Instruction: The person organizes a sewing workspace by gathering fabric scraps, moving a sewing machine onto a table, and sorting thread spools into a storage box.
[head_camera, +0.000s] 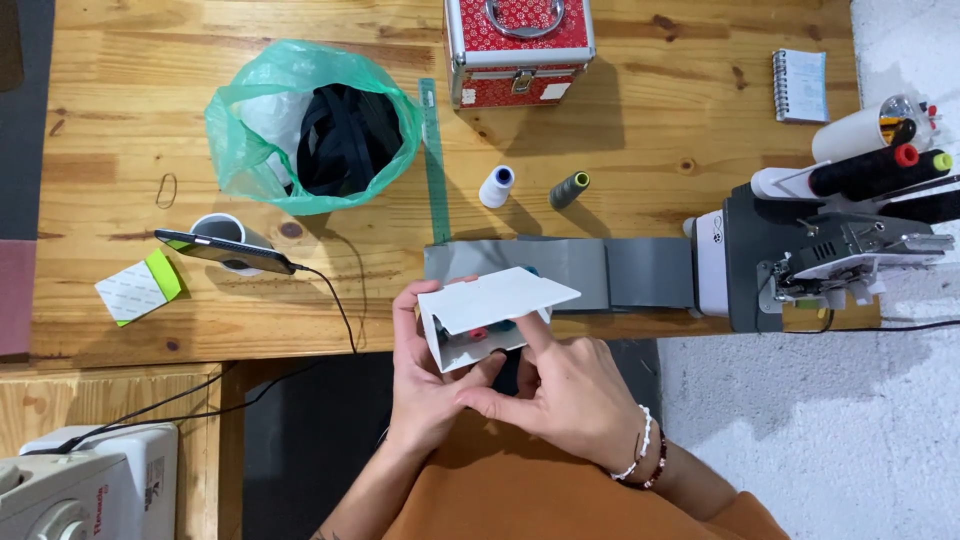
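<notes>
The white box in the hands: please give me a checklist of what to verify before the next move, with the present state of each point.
1. Box held by both hands: ok. The left hand grips the white box from the side and below; the right hand touches its front edge.
2. Lid open: ok. The lid is raised.
3. Contents in place: ok. Small spools show inside, one red, one bluish.
4. Number of spools: cannot tell, the lid hides most.
5. Table space ahead: not ok. The grey fabric strip lies directly behind the box.
6. Loose thread spools on the table: ok, well apart from the box.
</notes>
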